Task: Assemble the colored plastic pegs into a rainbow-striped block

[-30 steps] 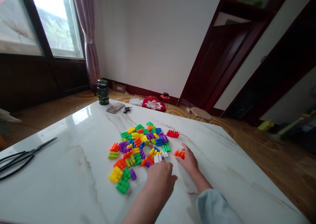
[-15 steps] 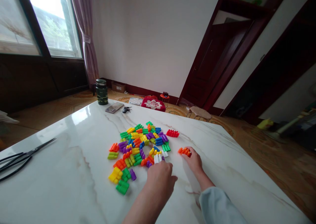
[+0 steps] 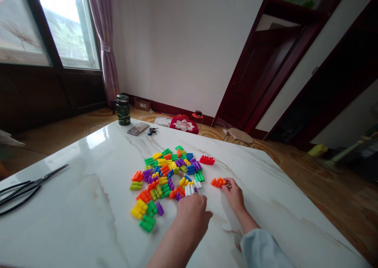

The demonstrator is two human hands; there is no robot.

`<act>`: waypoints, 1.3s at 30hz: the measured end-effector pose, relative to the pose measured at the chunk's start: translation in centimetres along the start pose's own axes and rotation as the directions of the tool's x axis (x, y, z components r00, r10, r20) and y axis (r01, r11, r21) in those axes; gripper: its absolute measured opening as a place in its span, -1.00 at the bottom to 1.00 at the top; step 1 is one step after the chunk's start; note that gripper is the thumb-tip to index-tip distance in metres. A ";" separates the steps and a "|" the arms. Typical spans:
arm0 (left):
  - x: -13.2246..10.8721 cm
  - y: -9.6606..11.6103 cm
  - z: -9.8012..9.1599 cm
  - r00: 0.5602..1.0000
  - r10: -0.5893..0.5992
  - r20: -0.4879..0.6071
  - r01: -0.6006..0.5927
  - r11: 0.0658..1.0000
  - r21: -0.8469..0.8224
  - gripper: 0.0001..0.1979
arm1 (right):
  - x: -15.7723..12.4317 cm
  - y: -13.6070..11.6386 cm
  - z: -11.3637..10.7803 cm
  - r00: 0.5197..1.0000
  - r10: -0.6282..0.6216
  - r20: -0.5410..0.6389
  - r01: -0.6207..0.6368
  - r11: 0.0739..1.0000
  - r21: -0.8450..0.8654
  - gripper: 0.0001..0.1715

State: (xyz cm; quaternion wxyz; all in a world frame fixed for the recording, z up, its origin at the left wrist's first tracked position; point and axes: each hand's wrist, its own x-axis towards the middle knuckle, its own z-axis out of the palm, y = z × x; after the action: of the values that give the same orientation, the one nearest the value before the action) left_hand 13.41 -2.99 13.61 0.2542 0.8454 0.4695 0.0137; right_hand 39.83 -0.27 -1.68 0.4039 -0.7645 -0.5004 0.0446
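Note:
My left hand (image 3: 193,213) reaches over the near right side of a heap of coloured plastic building blocks (image 3: 165,181). Its fingers point down beside a white block (image 3: 189,189) and are hidden behind the back of the hand; the thumb sticks out to the right. My right hand (image 3: 234,195) rests on the table right of the heap. Its fingertips, slightly parted, are at the right end of a row of joined orange blocks (image 3: 217,182), most of which shows free of the fingers. Behind it lies a row of joined red blocks (image 3: 207,160).
On the white marble-patterned table (image 3: 88,205) lie black-handled scissors (image 3: 41,181) at the left. Toward the far corner are a camouflage flask (image 3: 123,110), a phone (image 3: 138,128) and keys (image 3: 152,131). A stool (image 3: 239,135) stands on the floor beyond the table.
My right hand's fingers have drawn back to the right end of the orange row, which now shows more fully and sits slightly farther left. The left hand stays almost still.

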 end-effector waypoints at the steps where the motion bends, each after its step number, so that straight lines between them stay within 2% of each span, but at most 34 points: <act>1: 0.0 0.0 0.0 1.000 0.001 -0.002 0.000 1.000 0.002 -0.66 | -0.1 -0.2 -0.1 1.000 -0.008 -0.018 0.008 1.000 0.005 -0.65; 5: 0.1 0.0 0.1 1.000 0.007 0.002 -0.007 1.000 0.004 -0.66 | -0.4 -1.1 -0.7 0.996 -0.040 -0.083 0.044 0.998 0.043 -0.64; 9: 0.3 0.0 0.0 1.000 0.000 0.018 -0.001 1.000 0.012 -0.67 | 0.0 -1.7 -0.9 0.997 -0.054 -0.047 0.056 0.998 0.042 -0.65; 15: 0.1 0.2 -0.2 0.998 0.004 0.056 -0.004 1.000 0.002 -0.62 | 2.7 -2.4 -0.8 0.992 -0.061 -0.111 0.067 0.997 0.048 -0.66; 18: -0.1 0.3 -0.3 1.000 0.004 0.027 -0.004 1.000 0.007 -0.62 | 5.0 -3.3 0.1 0.997 -0.080 -0.006 0.080 0.996 -0.050 -0.71; 22: -0.2 0.4 -0.2 1.000 -0.008 -0.004 0.008 1.000 0.015 -0.64 | 7.2 -4.3 2.3 0.991 -0.063 0.118 0.085 0.979 -0.188 -0.76; 27: -0.2 0.4 -0.4 0.999 -0.031 -0.011 0.032 0.999 0.020 -0.68 | 7.9 -5.2 5.0 0.990 -0.057 0.127 0.090 0.957 -0.275 -0.76; 32: -0.4 0.6 -0.6 1.000 -0.027 0.002 0.027 1.000 0.007 -0.69 | 7.9 -6.5 6.6 0.987 -0.083 0.137 0.122 0.946 -0.301 -0.72; 39: -0.3 0.4 -0.2 1.000 -0.029 -0.006 0.029 1.000 -0.012 -0.68 | 7.6 -7.3 6.6 0.993 -0.076 0.094 0.105 0.930 -0.352 -0.71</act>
State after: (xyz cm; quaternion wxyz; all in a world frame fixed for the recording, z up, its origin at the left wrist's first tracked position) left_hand 13.48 -3.29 14.04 0.2578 0.8371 0.4823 0.0155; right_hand 35.13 10.90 1.27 0.2403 -0.7987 -0.5505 -0.0351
